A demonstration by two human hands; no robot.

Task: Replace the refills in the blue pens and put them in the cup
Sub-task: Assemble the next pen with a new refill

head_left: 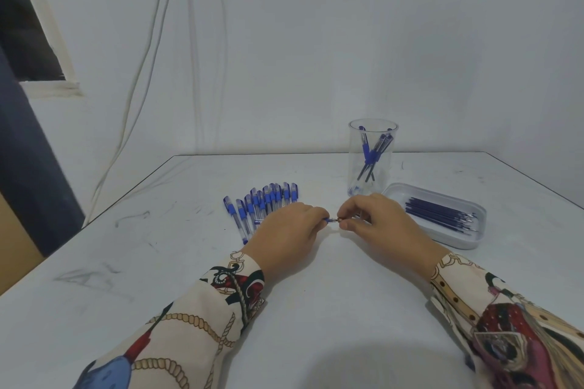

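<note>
Head view, pen (pixel 330 220): centre of frame, held between both hands; light, slim, smooth plastic, best pinched near the tip joint.
Left hand (pixel 286 232): fingers clamped on the barrel.
Right hand (pixel 369 224): pinching the tip end.
Cup (pixel 372 156): upper right of centre, pens inside.
Hidden: most of the barrel; whether the tip is being screwed on or off.

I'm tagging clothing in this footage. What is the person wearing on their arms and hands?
Both arms are in long, cream-coloured sleeves with a busy print. The left sleeve shows tan rope patterns with red, dark green and blue patches. The right sleeve shows tan belt-like bands with studs, plus dark red and black shapes. The left hand and right hand are bare: no gloves, and no rings or watch that I can see.
</note>
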